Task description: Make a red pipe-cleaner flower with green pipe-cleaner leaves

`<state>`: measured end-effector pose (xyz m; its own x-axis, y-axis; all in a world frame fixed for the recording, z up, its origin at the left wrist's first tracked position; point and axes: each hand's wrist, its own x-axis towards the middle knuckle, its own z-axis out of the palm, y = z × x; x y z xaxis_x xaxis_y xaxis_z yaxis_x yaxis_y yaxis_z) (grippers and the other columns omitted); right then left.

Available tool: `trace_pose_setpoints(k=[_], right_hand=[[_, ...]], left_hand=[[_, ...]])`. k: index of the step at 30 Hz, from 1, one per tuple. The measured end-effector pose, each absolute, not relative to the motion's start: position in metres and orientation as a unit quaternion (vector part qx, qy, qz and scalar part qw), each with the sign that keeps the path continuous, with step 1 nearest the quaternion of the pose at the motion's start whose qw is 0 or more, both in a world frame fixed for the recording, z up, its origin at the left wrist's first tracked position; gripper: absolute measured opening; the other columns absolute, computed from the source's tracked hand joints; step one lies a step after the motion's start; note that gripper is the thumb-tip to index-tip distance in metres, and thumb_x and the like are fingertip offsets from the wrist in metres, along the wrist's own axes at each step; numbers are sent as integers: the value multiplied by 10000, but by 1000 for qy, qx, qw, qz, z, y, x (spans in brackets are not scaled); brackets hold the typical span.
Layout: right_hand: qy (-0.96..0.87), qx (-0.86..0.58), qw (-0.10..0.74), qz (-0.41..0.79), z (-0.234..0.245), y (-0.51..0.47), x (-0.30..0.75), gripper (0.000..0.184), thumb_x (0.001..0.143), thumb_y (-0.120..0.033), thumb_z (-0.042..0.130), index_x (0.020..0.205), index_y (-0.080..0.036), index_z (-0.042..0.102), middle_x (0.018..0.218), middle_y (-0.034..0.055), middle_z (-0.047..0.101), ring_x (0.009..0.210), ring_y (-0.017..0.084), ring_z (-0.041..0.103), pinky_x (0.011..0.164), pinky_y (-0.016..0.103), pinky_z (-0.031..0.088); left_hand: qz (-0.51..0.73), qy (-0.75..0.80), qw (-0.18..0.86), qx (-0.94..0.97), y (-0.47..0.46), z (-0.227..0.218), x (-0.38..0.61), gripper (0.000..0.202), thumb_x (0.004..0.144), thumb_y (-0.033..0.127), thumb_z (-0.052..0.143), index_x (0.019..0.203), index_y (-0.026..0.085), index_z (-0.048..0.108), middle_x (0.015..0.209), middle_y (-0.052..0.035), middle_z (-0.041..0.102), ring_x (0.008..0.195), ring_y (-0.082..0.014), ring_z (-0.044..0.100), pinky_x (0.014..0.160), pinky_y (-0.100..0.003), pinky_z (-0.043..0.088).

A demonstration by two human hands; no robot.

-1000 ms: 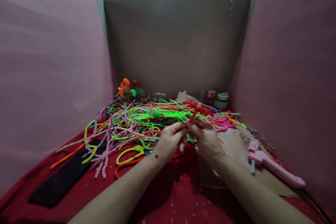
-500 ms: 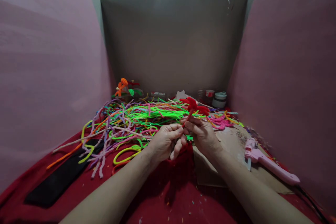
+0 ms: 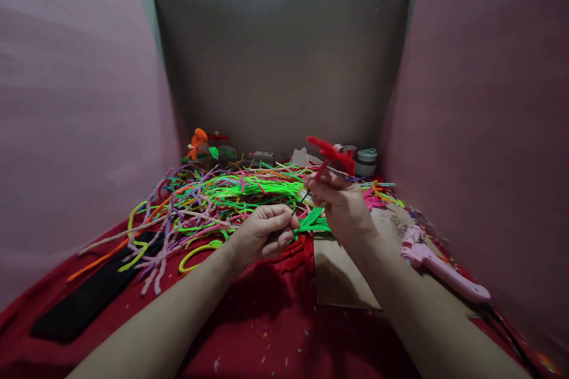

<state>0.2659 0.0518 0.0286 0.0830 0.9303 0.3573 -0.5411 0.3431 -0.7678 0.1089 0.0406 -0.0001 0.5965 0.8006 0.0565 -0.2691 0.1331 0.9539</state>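
A red pipe cleaner flower (image 3: 334,156) is tilted up above the pile, its red stem between the fingers of my right hand (image 3: 349,207). From that stem a thin dark wire (image 3: 302,202) runs down to my left hand (image 3: 271,231), whose thumb and fingertips are closed on its lower end. Bright green pipe cleaner pieces (image 3: 315,222), leaf-like in shape, lie just behind and between my hands. Red pipe cleaners (image 3: 297,251) rest on the cloth below them.
A wide heap of coloured pipe cleaners (image 3: 249,186) spreads behind my hands. At right, a pink glue gun (image 3: 444,269) lies on cardboard (image 3: 344,284). A black flat object (image 3: 84,302) is at left. An orange flower (image 3: 198,142) and a lidded jar (image 3: 366,161) stand at the back.
My right hand has risen with the red flower, away from my left hand, which has shifted left and down. The dark wire now shows between them. The whole view has shifted slightly.
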Motion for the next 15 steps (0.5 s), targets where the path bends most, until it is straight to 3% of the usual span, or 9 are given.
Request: trace_pose_setpoints(k=[8, 10, 15], right_hand=[[-378, -208, 735, 523, 46, 60, 300, 100, 558, -196, 731, 610, -189, 645, 661, -12, 615, 582, 93, 489, 470, 225, 341], [-368, -216, 735, 527, 40, 63, 301, 107, 552, -189, 736, 608, -183, 646, 632, -18, 600, 559, 83, 475, 452, 214, 332], [-368, -222, 722, 543, 30, 68, 303, 101, 548, -183, 736, 609, -161, 659, 596, -25, 588, 499, 59, 437, 429, 200, 307]], left_hand=[[432, 374, 588, 572, 56, -14, 108, 221, 760, 370, 575, 744, 153, 532, 489, 78, 422, 325, -9, 231, 328, -145, 198], [418, 422, 516, 617, 57, -17, 110, 213, 759, 367, 569, 750, 156, 546, 499, 75, 415, 367, -27, 284, 373, -157, 257], [369, 458, 268, 763, 58, -19, 112, 127, 754, 268, 559, 758, 161, 628, 716, 3, 587, 670, -113, 520, 641, -219, 409]])
